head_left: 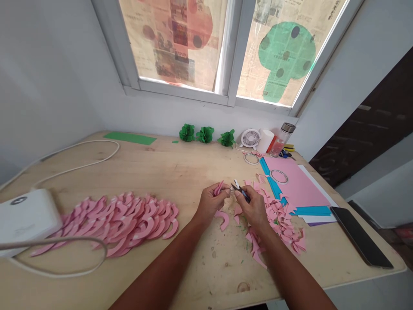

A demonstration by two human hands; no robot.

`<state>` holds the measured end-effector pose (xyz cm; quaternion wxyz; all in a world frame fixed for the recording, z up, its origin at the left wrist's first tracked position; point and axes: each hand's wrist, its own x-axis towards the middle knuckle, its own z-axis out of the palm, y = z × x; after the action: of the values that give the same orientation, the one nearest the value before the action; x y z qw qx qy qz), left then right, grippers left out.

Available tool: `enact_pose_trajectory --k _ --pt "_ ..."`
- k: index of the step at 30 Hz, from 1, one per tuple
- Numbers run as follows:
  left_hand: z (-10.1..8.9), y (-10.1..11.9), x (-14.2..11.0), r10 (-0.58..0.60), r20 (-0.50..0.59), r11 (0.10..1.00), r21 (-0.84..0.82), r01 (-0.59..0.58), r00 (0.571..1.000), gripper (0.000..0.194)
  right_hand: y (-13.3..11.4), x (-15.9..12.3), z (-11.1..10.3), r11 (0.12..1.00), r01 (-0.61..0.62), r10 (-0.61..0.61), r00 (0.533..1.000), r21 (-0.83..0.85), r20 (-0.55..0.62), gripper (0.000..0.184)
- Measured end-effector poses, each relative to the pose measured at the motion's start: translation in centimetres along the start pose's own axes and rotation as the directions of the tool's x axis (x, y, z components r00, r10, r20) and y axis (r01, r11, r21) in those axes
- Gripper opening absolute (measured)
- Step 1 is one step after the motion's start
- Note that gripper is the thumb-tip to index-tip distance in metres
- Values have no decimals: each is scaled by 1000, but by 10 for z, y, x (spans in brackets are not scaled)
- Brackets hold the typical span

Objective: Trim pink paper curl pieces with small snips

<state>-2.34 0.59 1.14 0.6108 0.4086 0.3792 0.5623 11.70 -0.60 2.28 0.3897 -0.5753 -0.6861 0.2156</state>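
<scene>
Crowding right hand [253,206] and snips [243,193]: pink scraps [284,221], one curved piece [226,218].

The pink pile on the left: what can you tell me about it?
The pile is many curved pink strips, thin and paper-like, some with paler patches. They overlap like scales in uneven rows, lying on the wooden table. Its left end runs up close to the white box, where a pale cable passes in front of it. Neither the left hand nor the right hand touches it.
</scene>
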Motion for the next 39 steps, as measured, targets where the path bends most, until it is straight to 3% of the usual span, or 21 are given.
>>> enact_pose_trajectory --k 7,39 --pt "-1 2 1 10 -74 996 -86 -16 997 29 1 -1 2 999 43 -43 999 -18 34 31" --pt "-1 1 1 17 -52 996 -84 -21 998 28 1 -3 6 999 44 -43 998 -15 43 34"
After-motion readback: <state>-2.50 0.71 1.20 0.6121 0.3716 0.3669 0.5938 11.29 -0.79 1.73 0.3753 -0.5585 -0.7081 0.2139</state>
